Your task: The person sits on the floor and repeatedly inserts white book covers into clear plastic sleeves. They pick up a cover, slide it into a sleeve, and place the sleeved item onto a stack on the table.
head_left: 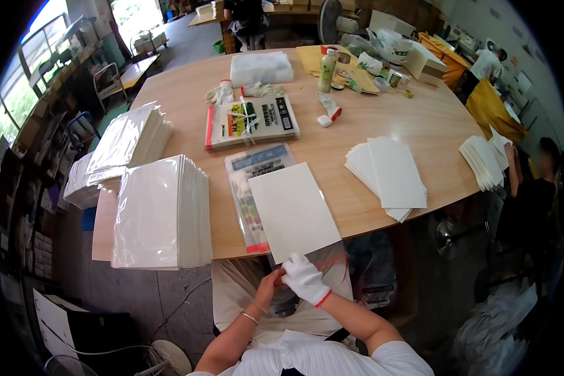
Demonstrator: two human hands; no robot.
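A white rectangular sheet (pixel 294 210) lies at the table's near edge, partly over a printed clear plastic bag (pixel 244 200) with a red strip at its bottom. Clear plastic (pixel 328 255), apparently a sleeve around the sheet, hangs past the edge toward my lap. My bare left hand (pixel 268 289) is closed at the sheet's near end, its fingertips pinching the plastic beside the other hand. My right hand (pixel 304 280), in a white glove with a red cuff, is closed on the plastic at the sheet's near corner. The fingertips of both hands are partly hidden.
Tall stacks of plastic-wrapped sheets (pixel 150 213) stand at left. A tied bundle of printed bags (pixel 254 121) and spare gloves (pixel 220 93) lie ahead. Fanned white cards (pixel 395 172) are on the right. Farther back stands a bottle (pixel 327 70). Another person (pixel 532 200) handles cards at far right.
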